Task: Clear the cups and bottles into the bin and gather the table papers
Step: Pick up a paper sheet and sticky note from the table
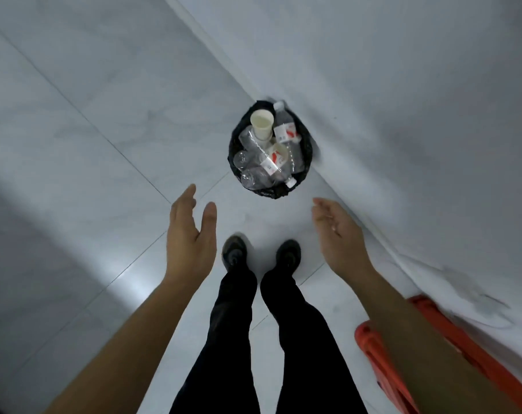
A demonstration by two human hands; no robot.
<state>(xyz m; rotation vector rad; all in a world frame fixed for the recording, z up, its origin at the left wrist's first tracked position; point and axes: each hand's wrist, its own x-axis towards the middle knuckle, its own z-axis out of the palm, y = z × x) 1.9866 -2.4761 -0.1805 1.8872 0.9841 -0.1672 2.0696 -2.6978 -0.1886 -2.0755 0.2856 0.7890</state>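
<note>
A small bin lined with a black bag [306, 144] stands on the floor against the wall. Inside it lie several clear plastic bottles with red-and-white labels [285, 131] and a cream paper cup [262, 124] on top of them. My left hand [191, 234] hangs open above the floor, below and left of the bin, fingers straight and palm facing right. To the bin's lower right, my right hand [336, 231] is open too, palm turned inward. Neither hand holds anything. No table or papers are in view.
I stand on pale grey floor tiles [74, 144]; my black-trousered legs and dark shoes [261, 255] are just short of the bin. A white wall [403, 100] runs along the right. A red-orange plastic object [373, 348] sits at the lower right by the wall.
</note>
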